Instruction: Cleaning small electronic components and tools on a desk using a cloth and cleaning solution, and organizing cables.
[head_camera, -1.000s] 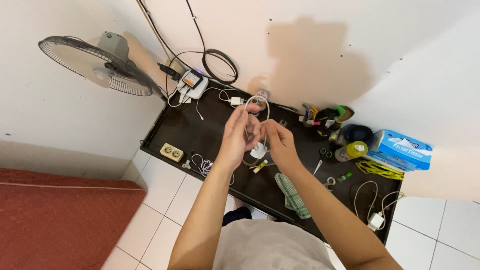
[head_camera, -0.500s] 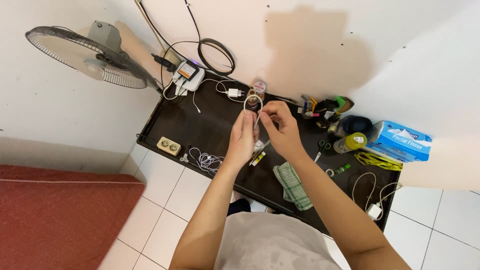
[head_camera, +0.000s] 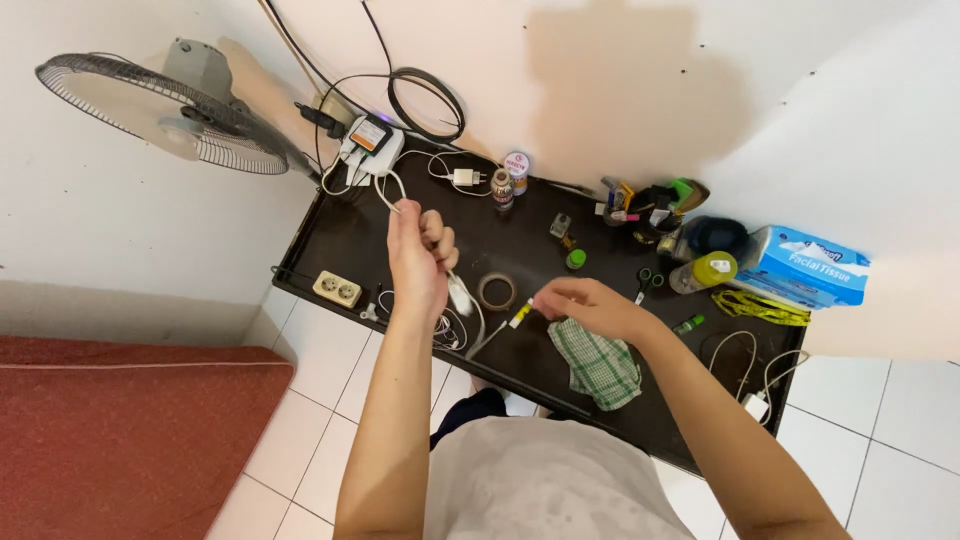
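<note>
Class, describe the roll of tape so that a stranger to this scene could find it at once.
Start at the long black table against the white wall. Near its middle, between the left hand and the right hand, lies the roll of tape. It is the only flat brownish ring there.

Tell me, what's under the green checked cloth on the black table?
The green checked cloth lies flat on the black table, just below the right hand. Only dark tabletop shows around its edges. Anything beneath it is covered, so I cannot tell.
</note>
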